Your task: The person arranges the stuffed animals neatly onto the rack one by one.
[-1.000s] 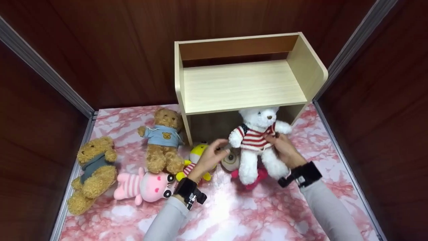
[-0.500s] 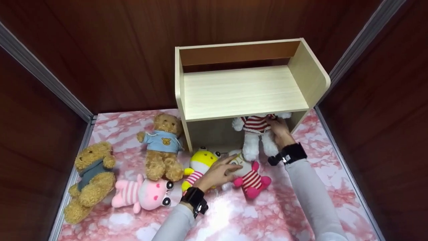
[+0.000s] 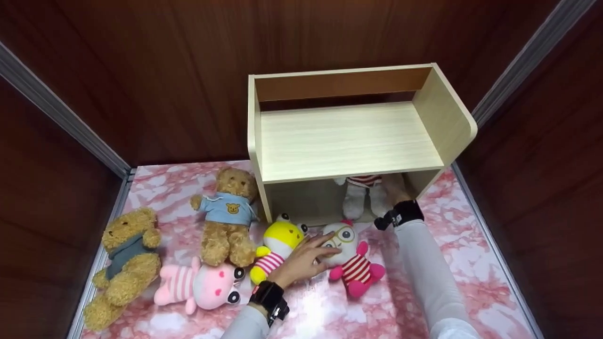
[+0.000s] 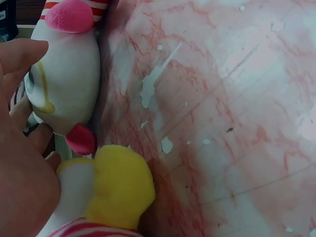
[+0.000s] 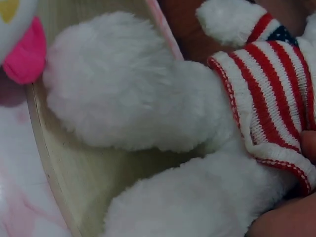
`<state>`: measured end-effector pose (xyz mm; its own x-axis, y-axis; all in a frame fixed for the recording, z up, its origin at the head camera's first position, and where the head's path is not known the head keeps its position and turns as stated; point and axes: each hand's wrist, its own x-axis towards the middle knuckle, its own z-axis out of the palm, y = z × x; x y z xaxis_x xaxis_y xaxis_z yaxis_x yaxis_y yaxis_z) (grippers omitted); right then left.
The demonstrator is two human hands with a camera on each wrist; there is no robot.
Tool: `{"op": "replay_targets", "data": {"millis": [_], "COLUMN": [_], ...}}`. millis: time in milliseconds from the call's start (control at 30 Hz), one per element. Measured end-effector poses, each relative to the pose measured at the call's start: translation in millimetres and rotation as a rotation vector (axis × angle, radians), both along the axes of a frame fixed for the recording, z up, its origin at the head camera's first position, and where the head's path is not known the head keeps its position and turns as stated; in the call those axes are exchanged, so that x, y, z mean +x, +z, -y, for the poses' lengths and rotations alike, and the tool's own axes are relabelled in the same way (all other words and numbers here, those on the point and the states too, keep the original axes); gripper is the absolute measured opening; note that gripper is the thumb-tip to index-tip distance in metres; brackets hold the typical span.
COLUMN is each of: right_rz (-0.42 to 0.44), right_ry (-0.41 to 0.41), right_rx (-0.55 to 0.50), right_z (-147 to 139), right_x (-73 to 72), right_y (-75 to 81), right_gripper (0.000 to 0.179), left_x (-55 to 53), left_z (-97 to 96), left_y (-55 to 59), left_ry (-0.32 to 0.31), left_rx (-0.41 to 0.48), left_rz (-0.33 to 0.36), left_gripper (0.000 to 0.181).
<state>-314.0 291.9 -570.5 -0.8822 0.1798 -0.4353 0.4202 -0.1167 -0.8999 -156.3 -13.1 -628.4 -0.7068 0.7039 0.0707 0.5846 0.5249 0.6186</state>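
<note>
A white teddy bear (image 5: 123, 84) in a red-striped sweater is inside the lower compartment of the small wooden shelf (image 3: 348, 141); the upper board hides its head in the head view. My right hand (image 3: 396, 189) reaches under that board and grips the bear at the sweater's side. My left hand (image 3: 301, 260) has its fingers spread and relaxed over the face of a white-headed doll (image 3: 356, 269) with yellow glasses and pink limbs. Beside that hand lies a yellow-headed frog plush (image 3: 282, 235) in a pink-striped top.
Left of the shelf lie a brown teddy bear in a blue hoodie (image 3: 227, 209), a pink striped plush (image 3: 207, 285) and a tan teddy bear in a grey top (image 3: 127, 256). Dark wooden walls (image 3: 141, 84) enclose the marbled pink floor (image 3: 476, 263).
My right hand has carried the white bear down and back into the lower compartment. My left hand has moved right and down onto the white-headed doll, which the bear formerly covered.
</note>
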Motion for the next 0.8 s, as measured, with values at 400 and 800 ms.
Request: {"op": "replay_targets", "data": {"millis": [400,800], "right_rz": [-0.008,-0.213], "right_ry": [-0.028,0.078], "right_rx": [-0.045,0.383], "right_z": [-3.3,-5.1], "right_x": [-7.3,11.5], "right_y": [-18.8,-26.7], "right_gripper": [0.06,0.052], "left_x": [-0.9,6.2], "left_z": [-1.3,-3.9], "left_y": [3.3,10.8], "left_ry": [0.009,-0.013], "left_rx": [-0.026,-0.083], "left_rz": [-0.002,-0.002], "left_gripper": [0.049,0.049]}}
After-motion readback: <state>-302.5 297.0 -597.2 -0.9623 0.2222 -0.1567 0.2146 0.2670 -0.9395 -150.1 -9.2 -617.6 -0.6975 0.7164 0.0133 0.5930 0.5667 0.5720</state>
